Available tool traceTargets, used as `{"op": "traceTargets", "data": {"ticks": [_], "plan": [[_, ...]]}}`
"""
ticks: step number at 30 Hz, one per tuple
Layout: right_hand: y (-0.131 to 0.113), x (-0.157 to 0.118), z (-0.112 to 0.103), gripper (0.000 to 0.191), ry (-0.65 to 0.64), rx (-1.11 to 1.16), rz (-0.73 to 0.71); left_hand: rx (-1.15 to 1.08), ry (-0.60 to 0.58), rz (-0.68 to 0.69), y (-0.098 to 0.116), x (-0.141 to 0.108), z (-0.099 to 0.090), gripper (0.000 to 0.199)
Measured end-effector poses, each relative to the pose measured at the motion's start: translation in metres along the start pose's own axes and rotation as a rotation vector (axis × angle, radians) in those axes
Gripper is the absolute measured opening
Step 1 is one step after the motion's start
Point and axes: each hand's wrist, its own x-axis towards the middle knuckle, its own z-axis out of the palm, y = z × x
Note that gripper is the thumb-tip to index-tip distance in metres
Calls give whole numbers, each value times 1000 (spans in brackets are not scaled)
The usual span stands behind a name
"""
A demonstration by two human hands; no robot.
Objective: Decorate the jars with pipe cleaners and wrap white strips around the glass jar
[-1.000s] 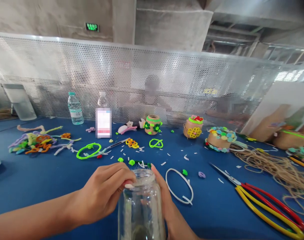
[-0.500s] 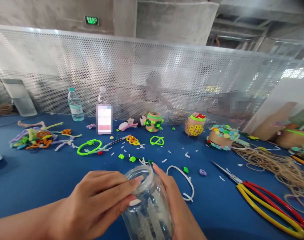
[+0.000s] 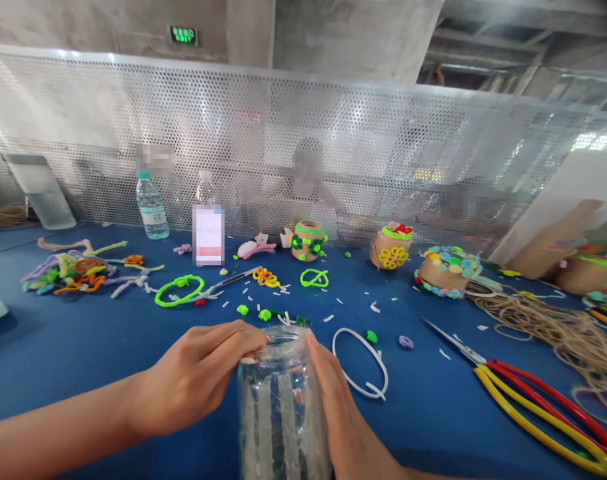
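Swung back upright from its tilt, the clear jar (image 3: pixel 283 407), lined with whitish strips, sits over the blue desk (image 3: pixel 68 360), clamped between both hands. The left hand (image 3: pixel 196 377) curls its fingers (image 3: pixel 243 337) over the rim, while the right hand (image 3: pixel 333 400) presses its fingers (image 3: pixel 316 353) against the side. A white pipe-cleaner loop (image 3: pixel 358 363) lies just right of the jar, with red-and-yellow-handled scissors (image 3: pixel 533 407) farther right.

Head view faces forward, down (over a blue table (image 3: pixel 58 360)).
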Motion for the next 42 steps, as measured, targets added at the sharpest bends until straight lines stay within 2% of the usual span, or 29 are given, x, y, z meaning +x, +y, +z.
{"op": "traceTargets", "data": {"ticks": [1, 2, 5, 6, 9, 12, 17, 25, 31, 38, 42], "plan": [[1, -1, 1, 62, 2, -3, -3, -17, 13, -5, -1, -1, 2, 32], [3, -1, 2, 75, 4, -5, -4, -29, 22, -11, -1, -1, 2, 32], [18, -6, 7, 128, 8, -18, -15, 1, 41, 12, -4, 1, 1, 32], [24, -8, 9, 140, 11, -34, -23, 45, 40, 57, -5, 2, -1, 31], [44, -17, 17, 153, 35, -109, -46, 202, 19, 236, -9, 6, -11, 28], [56, -25, 23, 153, 64, -168, -61, 242, -13, 330, -12, 8, -21, 27], [55, -28, 24, 147, 103, -167, -55, 204, -54, 368, -15, 11, -31, 23], [50, -23, 25, 146, 130, -82, -30, 189, -67, 378, -12, 15, -32, 20], [38, -17, 22, 140, 126, -65, -27, 234, -22, 365, -5, 15, -29, 18], [45, -16, 33, 122, 224, -33, -132, 243, 9, 360, -3, 14, -28, 18], [41, -15, 26, 117, 178, -38, -144, 250, -1, 392, -6, 13, -29, 18]]}}
